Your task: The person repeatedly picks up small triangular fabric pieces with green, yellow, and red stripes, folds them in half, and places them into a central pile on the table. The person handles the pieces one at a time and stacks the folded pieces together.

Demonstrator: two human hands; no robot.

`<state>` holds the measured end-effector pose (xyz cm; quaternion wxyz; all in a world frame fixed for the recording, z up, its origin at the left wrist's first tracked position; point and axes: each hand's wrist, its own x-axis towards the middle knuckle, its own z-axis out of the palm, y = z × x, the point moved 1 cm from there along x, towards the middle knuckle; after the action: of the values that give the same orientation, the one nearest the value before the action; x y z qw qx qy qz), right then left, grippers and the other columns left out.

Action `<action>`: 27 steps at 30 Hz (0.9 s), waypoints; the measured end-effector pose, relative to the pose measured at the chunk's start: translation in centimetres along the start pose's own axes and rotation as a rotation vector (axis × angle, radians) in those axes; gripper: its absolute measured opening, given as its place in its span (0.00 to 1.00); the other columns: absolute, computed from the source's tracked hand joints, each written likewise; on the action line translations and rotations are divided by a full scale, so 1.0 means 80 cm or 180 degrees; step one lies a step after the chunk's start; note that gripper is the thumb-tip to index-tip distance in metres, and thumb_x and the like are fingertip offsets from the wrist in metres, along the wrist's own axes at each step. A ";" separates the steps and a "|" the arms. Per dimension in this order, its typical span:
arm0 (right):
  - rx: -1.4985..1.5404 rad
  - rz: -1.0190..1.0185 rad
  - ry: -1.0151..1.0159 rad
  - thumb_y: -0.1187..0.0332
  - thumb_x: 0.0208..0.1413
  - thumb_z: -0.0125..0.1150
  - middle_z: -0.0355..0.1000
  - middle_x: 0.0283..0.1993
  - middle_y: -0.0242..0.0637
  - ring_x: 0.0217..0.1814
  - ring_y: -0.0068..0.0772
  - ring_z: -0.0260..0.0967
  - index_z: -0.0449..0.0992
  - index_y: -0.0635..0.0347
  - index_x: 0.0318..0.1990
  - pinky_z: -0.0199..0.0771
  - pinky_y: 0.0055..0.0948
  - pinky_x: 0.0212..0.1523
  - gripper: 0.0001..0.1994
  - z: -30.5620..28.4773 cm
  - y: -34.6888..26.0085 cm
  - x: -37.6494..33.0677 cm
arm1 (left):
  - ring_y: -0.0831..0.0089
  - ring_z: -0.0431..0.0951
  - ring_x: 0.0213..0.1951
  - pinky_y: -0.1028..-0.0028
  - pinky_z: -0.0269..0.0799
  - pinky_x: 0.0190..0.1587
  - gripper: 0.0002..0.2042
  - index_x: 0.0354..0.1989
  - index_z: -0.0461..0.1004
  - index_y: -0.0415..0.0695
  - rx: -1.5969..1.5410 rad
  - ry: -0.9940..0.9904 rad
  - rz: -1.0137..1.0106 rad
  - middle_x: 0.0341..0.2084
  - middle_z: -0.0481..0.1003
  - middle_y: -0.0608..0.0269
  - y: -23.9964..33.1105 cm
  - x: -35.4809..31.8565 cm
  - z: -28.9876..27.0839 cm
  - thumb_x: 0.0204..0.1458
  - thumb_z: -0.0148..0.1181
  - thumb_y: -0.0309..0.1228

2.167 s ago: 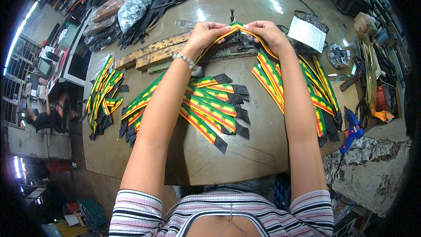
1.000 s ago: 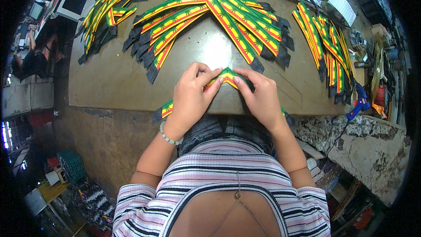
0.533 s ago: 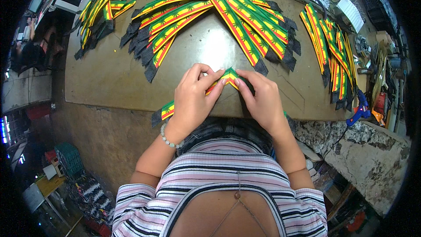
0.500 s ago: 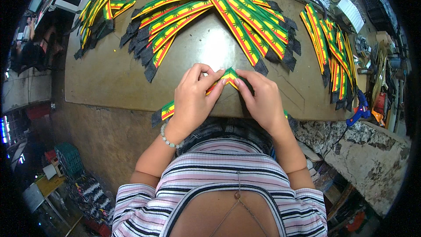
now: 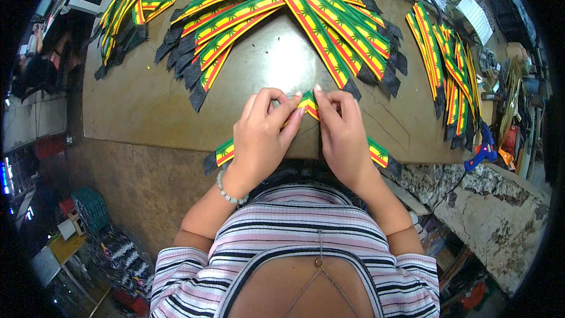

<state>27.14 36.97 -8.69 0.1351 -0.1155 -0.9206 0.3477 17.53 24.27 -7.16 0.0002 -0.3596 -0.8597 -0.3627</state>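
Note:
Both my hands are at the peak of a V-shaped fabric strap (image 5: 308, 103), striped green, yellow and red with leaf figures. My left hand (image 5: 268, 119) pinches it just left of the peak, thumb and fingertips together. Right of the peak, my right hand (image 5: 341, 132) has its fingers closed on the other arm of the strap. My hands hide most of its length. Its dark mesh ends show beside my wrists, over the table's near edge. Beyond my hands, several matching V-shaped straps (image 5: 241, 13) lie overlapped in a fan.
On the worktable (image 5: 141, 118), loose strips (image 5: 126, 9) are heaped at the far left, with more strips (image 5: 450, 76) at the right. A blue glue gun (image 5: 484, 148) with an orange part hangs at the right edge. A paper sheet (image 5: 474, 17) lies at the far right.
My right hand has turned more upright and shifted slightly left, its fingers curling in at the peak. More of the strap's right end now shows. The left hand has barely moved.

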 end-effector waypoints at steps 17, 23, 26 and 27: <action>0.0674 0.0153 -0.0504 0.83 0.47 0.52 0.63 0.52 0.55 0.52 0.53 0.62 0.74 0.72 0.50 0.66 0.41 0.54 0.19 -0.028 -0.018 0.018 | 0.63 0.74 0.35 0.67 0.73 0.35 0.11 0.43 0.79 0.44 0.0145 0.0006 0.0111 0.34 0.71 0.59 0.004 -0.006 -0.001 0.50 0.63 0.27; -0.0163 -0.0266 0.0189 0.83 0.52 0.48 0.67 0.49 0.49 0.46 0.43 0.69 0.74 0.67 0.52 0.70 0.34 0.50 0.19 -0.019 -0.026 0.017 | 0.59 0.75 0.38 0.64 0.74 0.37 0.09 0.42 0.79 0.44 0.0257 -0.0021 -0.0027 0.35 0.73 0.58 0.013 -0.007 -0.002 0.52 0.62 0.30; 0.2014 0.0965 0.0195 0.78 0.57 0.52 0.72 0.45 0.46 0.45 0.38 0.71 0.74 0.65 0.55 0.71 0.31 0.48 0.17 -0.032 0.000 0.017 | 0.59 0.77 0.36 0.66 0.74 0.37 0.08 0.41 0.79 0.42 0.0321 -0.0082 -0.0094 0.35 0.76 0.56 0.011 -0.003 -0.005 0.53 0.61 0.28; 0.1417 0.0566 0.0520 0.73 0.57 0.56 0.72 0.48 0.44 0.48 0.40 0.70 0.75 0.64 0.52 0.70 0.32 0.51 0.16 -0.040 0.005 0.014 | 0.61 0.78 0.35 0.67 0.74 0.37 0.08 0.41 0.79 0.42 0.0040 -0.0052 -0.0174 0.34 0.77 0.56 0.009 -0.001 -0.006 0.53 0.60 0.27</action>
<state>27.18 39.56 -6.47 0.2001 -0.1911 -0.7936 0.5419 17.88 24.28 -6.38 -0.0145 -0.3390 -0.8714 -0.3542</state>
